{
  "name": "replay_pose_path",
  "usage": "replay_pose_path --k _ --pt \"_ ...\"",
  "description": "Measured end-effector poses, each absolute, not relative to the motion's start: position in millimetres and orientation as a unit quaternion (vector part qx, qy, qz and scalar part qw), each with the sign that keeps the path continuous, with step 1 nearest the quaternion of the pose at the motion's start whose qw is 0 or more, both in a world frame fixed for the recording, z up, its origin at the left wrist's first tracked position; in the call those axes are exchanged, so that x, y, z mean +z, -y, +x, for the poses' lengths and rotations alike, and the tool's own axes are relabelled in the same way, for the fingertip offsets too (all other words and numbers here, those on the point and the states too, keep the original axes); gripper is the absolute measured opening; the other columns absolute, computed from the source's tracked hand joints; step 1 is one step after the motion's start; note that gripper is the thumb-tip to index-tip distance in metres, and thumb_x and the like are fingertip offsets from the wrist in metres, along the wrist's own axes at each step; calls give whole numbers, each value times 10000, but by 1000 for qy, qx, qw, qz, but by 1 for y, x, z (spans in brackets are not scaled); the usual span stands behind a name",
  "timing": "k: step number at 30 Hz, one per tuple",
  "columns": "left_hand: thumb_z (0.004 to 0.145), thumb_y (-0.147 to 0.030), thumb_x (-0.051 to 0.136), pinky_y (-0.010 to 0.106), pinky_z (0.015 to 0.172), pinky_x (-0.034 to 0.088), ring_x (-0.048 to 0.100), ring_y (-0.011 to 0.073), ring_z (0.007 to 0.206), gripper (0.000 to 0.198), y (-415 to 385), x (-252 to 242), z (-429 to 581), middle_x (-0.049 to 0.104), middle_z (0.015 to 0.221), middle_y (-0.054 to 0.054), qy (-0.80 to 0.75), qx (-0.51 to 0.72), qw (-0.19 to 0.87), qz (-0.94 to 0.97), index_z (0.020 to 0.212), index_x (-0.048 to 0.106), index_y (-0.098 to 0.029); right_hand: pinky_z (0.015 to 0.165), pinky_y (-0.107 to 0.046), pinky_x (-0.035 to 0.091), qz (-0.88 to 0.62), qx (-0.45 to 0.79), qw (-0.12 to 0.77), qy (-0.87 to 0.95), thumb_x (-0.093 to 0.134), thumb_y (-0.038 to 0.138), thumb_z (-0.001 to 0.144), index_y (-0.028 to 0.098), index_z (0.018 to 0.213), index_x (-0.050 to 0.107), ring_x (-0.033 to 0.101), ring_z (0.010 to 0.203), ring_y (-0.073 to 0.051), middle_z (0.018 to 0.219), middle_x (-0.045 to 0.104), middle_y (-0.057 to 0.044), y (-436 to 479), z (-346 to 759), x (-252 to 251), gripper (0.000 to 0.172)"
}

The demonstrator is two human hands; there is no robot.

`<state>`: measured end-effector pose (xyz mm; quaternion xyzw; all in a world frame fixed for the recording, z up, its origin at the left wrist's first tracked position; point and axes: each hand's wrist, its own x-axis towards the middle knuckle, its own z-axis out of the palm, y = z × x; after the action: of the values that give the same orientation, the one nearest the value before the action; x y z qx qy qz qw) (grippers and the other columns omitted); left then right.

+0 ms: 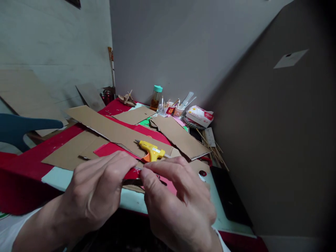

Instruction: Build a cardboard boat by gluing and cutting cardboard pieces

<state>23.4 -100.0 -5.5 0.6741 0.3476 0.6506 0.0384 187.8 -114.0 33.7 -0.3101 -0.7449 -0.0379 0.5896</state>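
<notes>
My left hand (99, 189) and my right hand (175, 196) meet above the table's near edge, fingertips almost touching. Both are closed, fingers bent and pinched together. Between them shows a small red patch (133, 174) with a pale, shiny bit at its top; the fingers cover most of it, and I cannot tell what is pinched. Just beyond my fingertips a yellow hot glue gun (151, 150) with an orange trigger lies on its side, nozzle pointing left. Beneath it a long cardboard strip (105, 124) runs toward the back left.
More cardboard (181, 136) lies right of the glue gun. Along the back stand a bottle with a teal lid (156, 98), cups of sticks (170, 108) and a tissue pack (199, 115). A black flat object (231, 197) lies at right; a blue chair (26, 127) stands left.
</notes>
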Motion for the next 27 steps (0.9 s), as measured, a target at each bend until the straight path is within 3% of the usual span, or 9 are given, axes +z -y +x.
replay_pose_path --k 3,6,10,13,15,18,20,23,27 --pt "727 -12 701 339 789 628 785 258 852 547 98 -14 17 813 1006 57 -331 538 -96 769 1209 692 -271 573 -300 548 -275 -41 560 780 597 12 876 235 956 630 638 666 -157 806 721 -32 111 193 27 239" --pt "781 -22 617 313 738 625 777 239 794 469 98 -19 14 807 954 61 -331 512 -141 780 1200 659 -230 631 -330 544 -234 -46 545 804 563 27 891 162 1036 648 640 729 -176 887 722 -96 107 198 21 216" --pt "847 -77 611 262 685 608 736 189 721 437 101 -17 19 784 918 4 -358 555 -8 751 1222 655 -298 661 -317 549 -227 -17 510 829 519 7 888 136 1040 669 638 739 -170 893 718 -88 107 198 31 249" --pt "893 -218 655 205 766 589 717 167 844 268 100 -7 22 763 974 -2 -398 614 160 663 1133 714 -320 838 -311 580 -249 73 474 842 574 158 981 170 1376 529 680 966 -184 1147 713 -86 109 200 47 397" --pt "899 -259 660 126 717 551 687 123 791 150 94 3 20 745 921 3 -428 645 236 587 1025 742 -275 903 -308 576 -263 140 518 802 620 311 989 224 1477 412 661 1119 -201 1297 660 -80 106 205 53 537" --pt "856 -208 678 115 492 483 588 93 551 108 80 13 10 672 712 -8 -418 660 402 477 961 703 -214 807 -297 578 -359 153 528 755 580 325 1002 215 1283 541 705 1005 -189 1143 708 -58 91 219 45 304" --pt "811 -131 675 152 440 483 579 111 487 175 71 15 3 643 645 -16 -370 652 505 428 969 658 -203 689 -307 531 -479 114 403 772 560 348 1002 196 1023 604 709 813 -192 929 721 -44 78 227 30 160" --pt "787 -68 673 181 485 534 639 139 537 200 62 11 -4 664 675 9 -324 640 572 397 949 632 -179 605 -339 449 -581 81 195 786 515 433 1006 194 876 565 687 699 -251 764 701 -58 65 231 3 277" --pt "790 -135 741 203 600 585 654 133 630 131 55 2 -5 674 771 20 -273 662 587 377 870 643 -166 576 -344 411 -612 55 145 775 487 576 981 205 906 521 719 718 -310 792 727 -79 65 218 -25 380"
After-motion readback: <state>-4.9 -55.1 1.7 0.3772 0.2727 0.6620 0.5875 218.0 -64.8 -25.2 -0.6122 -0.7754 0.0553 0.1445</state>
